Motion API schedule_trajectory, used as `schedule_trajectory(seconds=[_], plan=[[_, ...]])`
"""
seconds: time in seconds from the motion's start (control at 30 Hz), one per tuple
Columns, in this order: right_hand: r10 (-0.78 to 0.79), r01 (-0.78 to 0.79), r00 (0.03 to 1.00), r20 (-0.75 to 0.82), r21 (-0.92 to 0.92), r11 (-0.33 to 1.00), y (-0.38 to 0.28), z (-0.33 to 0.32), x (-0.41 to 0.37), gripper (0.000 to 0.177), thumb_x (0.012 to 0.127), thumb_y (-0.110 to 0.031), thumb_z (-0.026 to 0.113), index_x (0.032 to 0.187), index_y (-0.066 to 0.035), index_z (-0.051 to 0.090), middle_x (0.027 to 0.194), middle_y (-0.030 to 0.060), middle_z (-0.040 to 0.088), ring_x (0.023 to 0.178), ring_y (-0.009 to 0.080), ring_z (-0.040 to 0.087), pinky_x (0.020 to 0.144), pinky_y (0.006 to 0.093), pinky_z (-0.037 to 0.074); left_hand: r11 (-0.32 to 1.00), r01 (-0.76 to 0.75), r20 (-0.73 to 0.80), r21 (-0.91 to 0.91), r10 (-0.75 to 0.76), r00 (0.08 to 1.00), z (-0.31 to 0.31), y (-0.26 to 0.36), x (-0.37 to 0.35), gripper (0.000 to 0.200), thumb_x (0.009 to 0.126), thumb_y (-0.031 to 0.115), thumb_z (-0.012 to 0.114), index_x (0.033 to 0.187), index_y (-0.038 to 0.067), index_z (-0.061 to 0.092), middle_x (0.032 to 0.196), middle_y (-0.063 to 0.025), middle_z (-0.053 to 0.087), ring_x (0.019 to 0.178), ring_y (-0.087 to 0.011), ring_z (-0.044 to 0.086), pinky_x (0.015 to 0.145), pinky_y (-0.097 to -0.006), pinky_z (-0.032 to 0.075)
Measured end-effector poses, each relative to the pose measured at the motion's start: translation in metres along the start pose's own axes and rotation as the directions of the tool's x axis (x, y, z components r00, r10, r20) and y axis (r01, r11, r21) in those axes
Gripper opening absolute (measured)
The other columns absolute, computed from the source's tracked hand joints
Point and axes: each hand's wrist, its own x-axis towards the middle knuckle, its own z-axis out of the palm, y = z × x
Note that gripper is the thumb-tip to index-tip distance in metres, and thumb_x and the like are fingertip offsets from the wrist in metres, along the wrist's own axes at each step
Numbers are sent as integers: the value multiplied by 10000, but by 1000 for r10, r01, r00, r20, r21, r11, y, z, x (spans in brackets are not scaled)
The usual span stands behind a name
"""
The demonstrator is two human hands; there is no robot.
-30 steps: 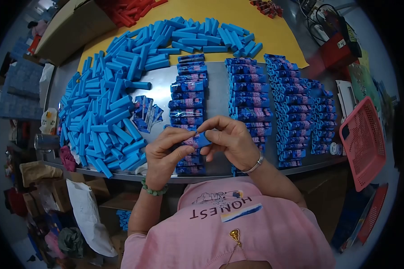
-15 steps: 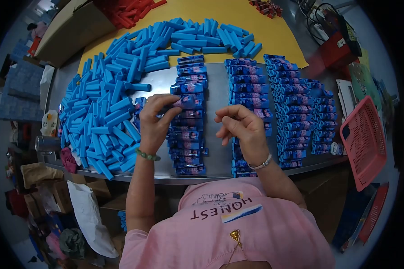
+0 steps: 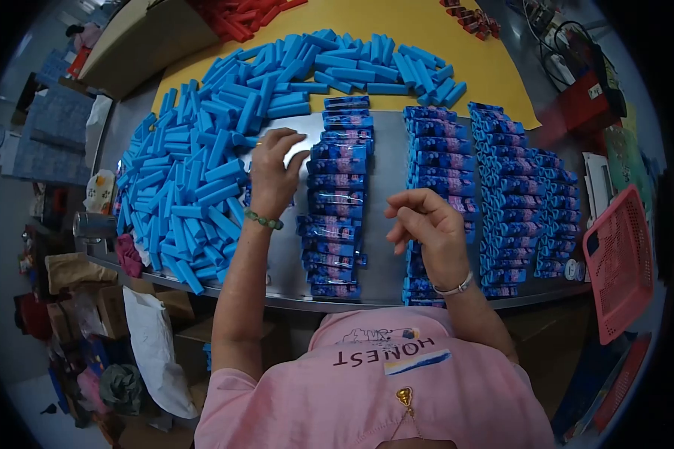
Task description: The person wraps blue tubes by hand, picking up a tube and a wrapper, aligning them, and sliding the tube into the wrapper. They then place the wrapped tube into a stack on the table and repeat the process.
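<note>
My left hand (image 3: 275,170), with a green bead bracelet, hovers between the blue pile and the nearest row of printed wrapped packets (image 3: 337,179). Its thumb and forefinger are apart with nothing visible between them. Over the left edge of a second packet row (image 3: 438,153) is my right hand (image 3: 433,232), its fingers loosely curled with gaps between them and no object visible in it. Plain blue sticks (image 3: 202,168) lie heaped on the left and along the back. More wrapped packets (image 3: 509,194) stand in rows farther right.
A yellow sheet (image 3: 494,71) lies at the back, with red sticks (image 3: 240,16) and a cardboard box (image 3: 138,45) at its left. A pink basket (image 3: 618,262) is at the right edge. Bare metal tabletop (image 3: 386,262) shows between the rows.
The view has shifted, moving the table contents rightward in the picture. My left hand has let go of a packet at the nearest row, moved left of it and spread its fingers.
</note>
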Motion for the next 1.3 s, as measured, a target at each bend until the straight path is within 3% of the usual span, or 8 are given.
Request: schedule_trajectory(seconds=[0.2, 0.43, 0.53, 0.7, 0.97, 1.13, 1.2, 1.3], plan=[[9, -9, 1000, 27, -16, 1000, 2, 5, -1, 171, 886, -70, 512, 1019, 16, 577, 885, 107, 625, 648, 117, 614, 502, 205, 488, 709, -81, 108, 701, 6, 994, -13, -79, 19, 183, 677, 48, 632, 851, 99, 660, 915, -86, 558, 936, -271, 524, 739, -370, 409], [7, -5, 999, 42, -45, 999, 2, 4, -2, 170, 882, -61, 511, 1016, 19, 578, 891, 106, 626, 656, 113, 615, 511, 203, 490, 674, -118, 258, 729, -111, 960, 1, -98, 28, 192, 684, 50, 610, 868, 80, 654, 931, -116, 545, 959, -287, 513, 757, -376, 429], [7, -4, 999, 38, -71, 997, 1, 5, -3, 167, 877, -49, 513, 1014, 17, 581, 891, 103, 626, 659, 111, 615, 516, 203, 494, 768, -81, 221, 636, -81, 972, -11, -83, 25, 241, 717, 38, 602, 956, 56, 620, 945, -120, 563, 922, -282, 547, 774, -355, 441], [-53, 59, 998, 42, -160, 985, 3, 9, -3, 180, 857, -15, 530, 1028, -2, 586, 944, 90, 610, 689, 101, 607, 550, 190, 490, 637, 328, 233, -698, -231, 945, -47, 13, -1, 289, 827, 63, 582, 1107, 12, 536, 1005, -87, 612, 921, -172, 582, 793, -305, 462], [-498, 633, 774, 391, -467, 617, -8, 27, -8, 403, 694, 33, 675, 1083, -54, 613, 1118, 122, 531, 741, 183, 573, 619, 255, 474, 436, 477, 540, -763, 26, 841, -53, 81, -65, 258, 832, 40, 599, 1081, -25, 581, 967, -57, 546, 868, -117, 517, 750, -243, 432], [-521, 639, 769, 371, -456, 619, 3, 24, -11, 304, 707, 25, 671, 1001, -30, 615, 962, 114, 585, 734, 182, 570, 600, 252, 473, 446, 543, 527, -711, -174, 832, -54, 73, -68, 216, 853, 52, 580, 1051, -33, 590, 916, -71, 584, 813, -125, 563, 708, -257, 462], [-498, 590, 807, 318, -476, 652, 1, 24, -15, 272, 711, 23, 669, 972, -24, 612, 913, 108, 593, 734, 178, 571, 593, 251, 473, 870, 366, 211, -331, -310, 927, -51, 41, -66, 148, 845, 62, 573, 963, -20, 608, 877, -112, 600, 768, -216, 598, 679, -285, 473], [-476, 559, 829, 292, -450, 697, 1, 25, -15, 238, 715, 22, 667, 940, -24, 602, 909, 104, 584, 728, 170, 572, 582, 246, 473, 910, 355, -19, 212, -359, 933, -45, -14, -66, 160, 812, 105, 606, 931, 0, 619, 882, -140, 590, 796, -294, 585, 693, -335, 475]])
